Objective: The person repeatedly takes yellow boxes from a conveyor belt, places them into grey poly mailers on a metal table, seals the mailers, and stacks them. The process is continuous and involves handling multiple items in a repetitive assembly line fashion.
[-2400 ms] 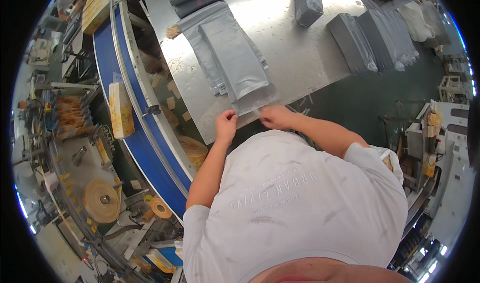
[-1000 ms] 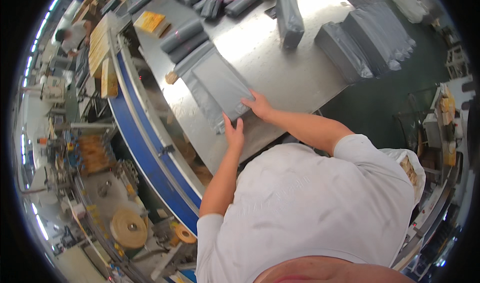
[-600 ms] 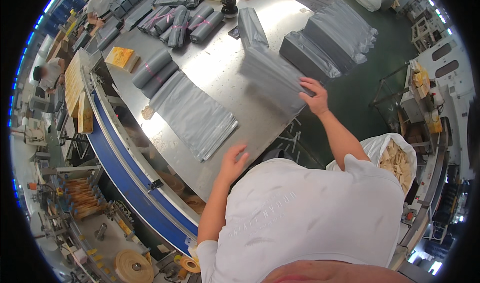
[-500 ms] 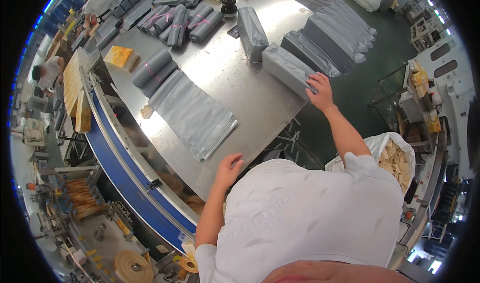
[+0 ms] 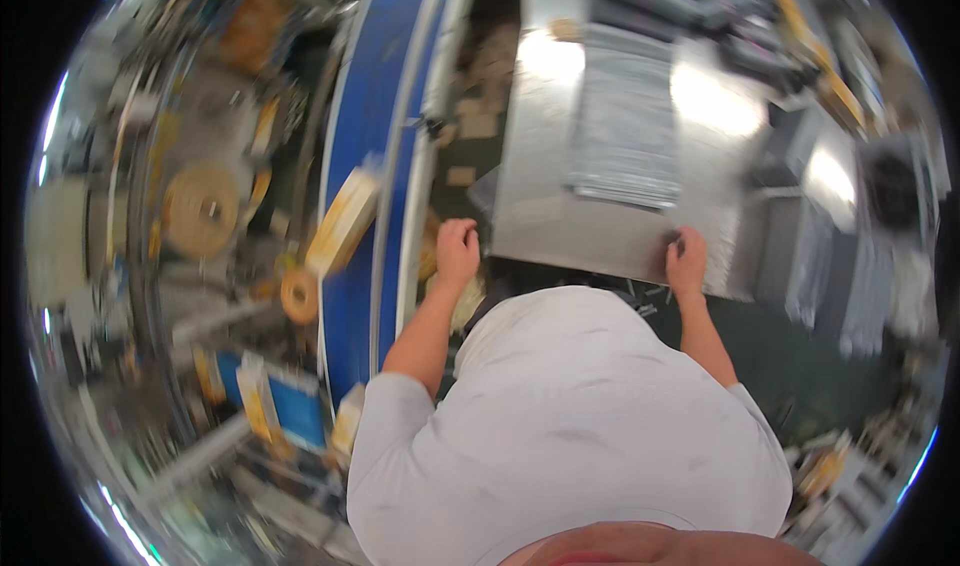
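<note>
My left hand (image 5: 458,249) hangs over the gap between the blue conveyor and the metal table, near the table's near-left corner. Its fingers are loosely bent and apart, with nothing seen in them. Above the table's front edge is my right hand (image 5: 686,258), fingers half curled and parted, with nothing I can make out in them. A flat stack of grey plastic bags (image 5: 627,116) lies on the metal table (image 5: 560,228), just beyond and between my hands. Neither hand touches the stack.
Left of the table runs a blue conveyor (image 5: 352,246) with a yellow-and-white pack (image 5: 345,221) on it. Grey rolled bundles (image 5: 645,1) lie at the far side. Blurred grey bag stacks (image 5: 790,256) stand at the table's right. Machinery with a tan reel (image 5: 200,208) fills the left.
The view has swung to the left, bringing more of the conveyor in. My right hand has left the grey bag stack at the right. A yellow-and-white pack now shows on the near conveyor.
</note>
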{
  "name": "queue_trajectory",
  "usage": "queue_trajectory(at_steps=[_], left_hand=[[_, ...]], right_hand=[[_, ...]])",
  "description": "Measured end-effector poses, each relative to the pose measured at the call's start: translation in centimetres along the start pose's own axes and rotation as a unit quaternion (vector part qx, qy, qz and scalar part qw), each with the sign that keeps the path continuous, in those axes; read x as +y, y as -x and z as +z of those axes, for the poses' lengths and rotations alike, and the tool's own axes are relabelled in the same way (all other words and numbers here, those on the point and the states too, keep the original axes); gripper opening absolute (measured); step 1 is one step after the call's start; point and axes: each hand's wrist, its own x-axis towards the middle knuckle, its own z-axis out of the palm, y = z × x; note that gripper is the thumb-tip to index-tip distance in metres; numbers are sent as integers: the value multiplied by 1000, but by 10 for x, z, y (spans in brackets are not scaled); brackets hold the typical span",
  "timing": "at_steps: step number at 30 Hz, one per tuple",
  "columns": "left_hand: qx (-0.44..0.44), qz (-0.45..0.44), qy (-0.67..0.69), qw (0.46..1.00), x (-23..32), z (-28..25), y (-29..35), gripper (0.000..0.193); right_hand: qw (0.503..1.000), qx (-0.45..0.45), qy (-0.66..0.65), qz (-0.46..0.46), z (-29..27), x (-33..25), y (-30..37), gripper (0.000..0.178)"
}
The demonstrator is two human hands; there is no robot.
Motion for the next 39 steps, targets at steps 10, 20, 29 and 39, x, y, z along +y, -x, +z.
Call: queue_trajectory(at_steps=[10,20,29,39], left_hand=[[-76,-637,-305,703,-192,-205,176,59],[-193,-563,-376,710,-254,-248,284,107],[-39,-343,-343,874,-229,-239,144,80],[16,-25,295,955,9,-218,-156,58]], right_hand=[[988,-129,-21,-83,23,-110,-19,52],[985,-173,23,-11,29,-101,-27,49],[971,-239,29,3,12,-106,-53,39],[923,-195,-328,-50,-28,-158,-70,70]])
